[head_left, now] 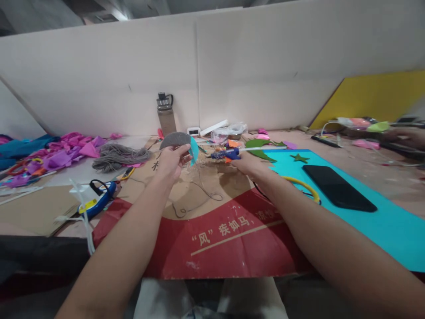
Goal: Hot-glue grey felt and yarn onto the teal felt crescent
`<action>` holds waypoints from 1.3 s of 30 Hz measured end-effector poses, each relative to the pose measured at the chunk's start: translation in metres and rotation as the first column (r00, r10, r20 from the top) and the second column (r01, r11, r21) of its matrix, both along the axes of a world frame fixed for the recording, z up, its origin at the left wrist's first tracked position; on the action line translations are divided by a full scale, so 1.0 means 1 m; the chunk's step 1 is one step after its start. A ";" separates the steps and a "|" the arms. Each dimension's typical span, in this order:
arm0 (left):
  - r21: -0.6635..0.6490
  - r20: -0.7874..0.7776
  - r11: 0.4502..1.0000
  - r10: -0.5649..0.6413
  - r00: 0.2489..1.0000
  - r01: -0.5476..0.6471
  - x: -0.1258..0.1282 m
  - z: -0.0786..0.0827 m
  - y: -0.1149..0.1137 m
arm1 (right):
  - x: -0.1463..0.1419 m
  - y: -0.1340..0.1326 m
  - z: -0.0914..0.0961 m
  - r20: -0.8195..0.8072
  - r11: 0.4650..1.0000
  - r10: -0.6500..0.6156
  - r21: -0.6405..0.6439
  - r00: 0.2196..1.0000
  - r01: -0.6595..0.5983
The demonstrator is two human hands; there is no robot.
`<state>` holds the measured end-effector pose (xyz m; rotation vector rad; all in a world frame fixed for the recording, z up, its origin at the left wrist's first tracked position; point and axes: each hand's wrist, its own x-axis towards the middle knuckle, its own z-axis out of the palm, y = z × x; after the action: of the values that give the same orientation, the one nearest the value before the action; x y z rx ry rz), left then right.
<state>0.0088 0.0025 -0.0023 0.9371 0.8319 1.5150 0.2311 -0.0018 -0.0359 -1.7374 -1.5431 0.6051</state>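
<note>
My left hand (175, 163) pinches the near edge of a round disc (175, 139), mostly covered in grey cord with a bright blue part bare at its right side. From it a thin grey cord (201, 181) trails down in loose curls over the cardboard. My right hand (247, 163) is closed round a blue glue gun (232, 153), a white glue stick jutting from its back. The gun's nozzle points left toward the disc, a short gap away. Part of the right hand's grip is hidden behind the wrist.
Red and brown cardboard (219, 243) lies under my hands. Grey cord bundle (121, 157), pink and purple scraps (71, 153) and a blue power strip (98, 199) are left. A black phone (338, 188) rests on blue sheet (392, 230) at right. A bottle (166, 117) stands behind; another person's hand (407, 135) is far right.
</note>
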 end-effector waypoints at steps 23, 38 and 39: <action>-0.023 -0.058 0.997 0.068 0.996 -0.070 -0.004 -0.001 0.003 | -0.021 -0.041 0.032 -0.183 0.855 0.388 0.437 0.903 -0.278; 0.028 -0.061 0.999 0.017 0.998 -0.016 -0.002 -0.003 0.002 | -0.024 -0.046 0.035 0.032 0.792 0.330 0.535 0.944 -0.295; 0.029 -0.062 0.999 0.018 0.998 -0.016 -0.002 -0.003 0.002 | -0.024 -0.046 0.035 0.034 0.789 0.335 0.536 0.942 -0.300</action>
<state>0.0073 0.0043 -0.0057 1.0055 0.8669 1.5225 0.2069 -0.0481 -0.0009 -1.0339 -1.7674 0.3312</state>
